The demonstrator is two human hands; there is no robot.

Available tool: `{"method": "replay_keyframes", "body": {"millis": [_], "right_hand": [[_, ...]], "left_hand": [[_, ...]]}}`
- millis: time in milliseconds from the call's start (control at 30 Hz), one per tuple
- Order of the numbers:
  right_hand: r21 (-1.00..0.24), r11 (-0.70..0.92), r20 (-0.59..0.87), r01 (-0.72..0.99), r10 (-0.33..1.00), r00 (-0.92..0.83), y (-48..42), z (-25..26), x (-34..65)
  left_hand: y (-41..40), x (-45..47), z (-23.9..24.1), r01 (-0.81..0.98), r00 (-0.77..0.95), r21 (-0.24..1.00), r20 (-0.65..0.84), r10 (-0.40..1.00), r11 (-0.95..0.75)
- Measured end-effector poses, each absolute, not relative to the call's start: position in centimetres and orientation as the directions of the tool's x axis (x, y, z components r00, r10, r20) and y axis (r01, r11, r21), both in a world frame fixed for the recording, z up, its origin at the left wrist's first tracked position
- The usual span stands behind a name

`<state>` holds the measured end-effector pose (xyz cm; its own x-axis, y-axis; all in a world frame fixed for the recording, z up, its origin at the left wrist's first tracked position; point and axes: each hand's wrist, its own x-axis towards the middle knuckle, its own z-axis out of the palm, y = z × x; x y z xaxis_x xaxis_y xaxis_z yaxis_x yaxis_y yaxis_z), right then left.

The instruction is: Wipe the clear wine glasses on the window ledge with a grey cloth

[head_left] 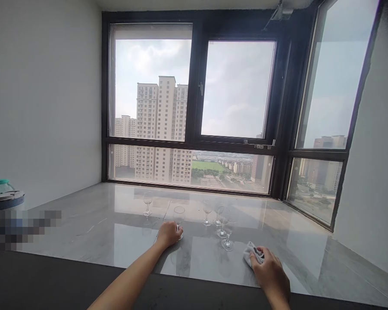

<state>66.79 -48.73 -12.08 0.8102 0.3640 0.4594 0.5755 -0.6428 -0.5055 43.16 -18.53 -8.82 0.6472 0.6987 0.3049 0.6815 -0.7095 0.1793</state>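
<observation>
My left hand (pixel 168 234) is closed around the lower part of a clear stemmed glass (pixel 179 212), which stands upright on the sill. The fingers partly hide its stem and foot. Near the front edge, my right hand (pixel 273 269) grips a crumpled greyish-white cloth (pixel 251 255). Between my hands and a little farther back, several more stemmed glasses (pixel 227 241) stand upright in a loose cluster. One other stemmed glass (pixel 148 202) is on its own, behind and left of my left hand.
The glossy grey marble sill (pixel 84 232) ends in a front edge close to me. A dark-framed window (pixel 197 142) rises behind it, with tall buildings outside. At the far left sit a dark bucket (pixel 6 209) and a bottle with a green cap (pixel 1 181).
</observation>
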Motion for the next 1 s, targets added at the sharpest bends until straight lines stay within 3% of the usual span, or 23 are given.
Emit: {"method": "replay_keyframes", "body": {"millis": [1000], "right_hand": [[-0.502,-0.655,0.428,0.565,0.38,0.82,-48.72,-11.73,66.47]], "left_hand": [[-18.08,43.37,-9.32,0.683,0.648,0.164,0.312,0.695,-0.711]]}}
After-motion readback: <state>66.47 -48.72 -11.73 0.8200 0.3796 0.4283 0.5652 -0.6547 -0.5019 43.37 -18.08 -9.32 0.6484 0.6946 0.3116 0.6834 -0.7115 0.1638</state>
